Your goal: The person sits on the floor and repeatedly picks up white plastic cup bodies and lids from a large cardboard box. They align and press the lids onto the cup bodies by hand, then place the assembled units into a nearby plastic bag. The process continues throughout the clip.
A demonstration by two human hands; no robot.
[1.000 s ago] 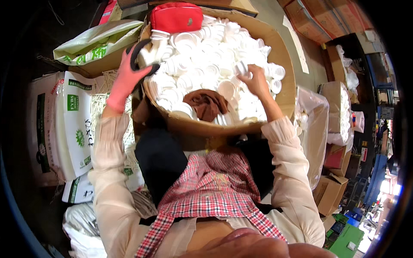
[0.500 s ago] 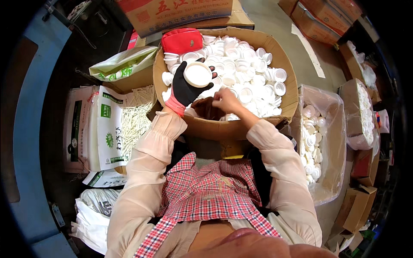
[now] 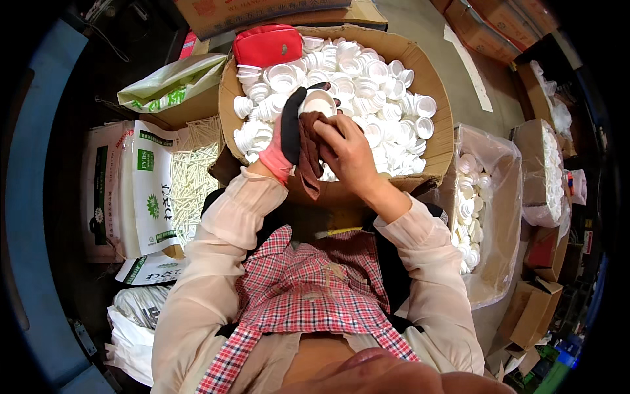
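My left hand, in a black and pink glove, grips a round white plastic lid over the near left part of a big round-sided cardboard box. Bare and pinched closed, my right hand presses a dark brown cloth against the lid's near side. The cloth hangs down past the glove toward the box's front rim and covers part of the lid. Loose white plastic lids fill the box under both hands.
A red pouch rests on the box's far left corner. On the left, a carton holds thin pale sticks, with a green-printed white bag behind it. To the right stands a plastic-lined carton of white pieces. Stacked cartons are farther back.
My right hand has lifted the brown cloth from the box's near edge up onto the lid. The left hand has tilted the lid and turned inward. The whole view has shifted slightly.
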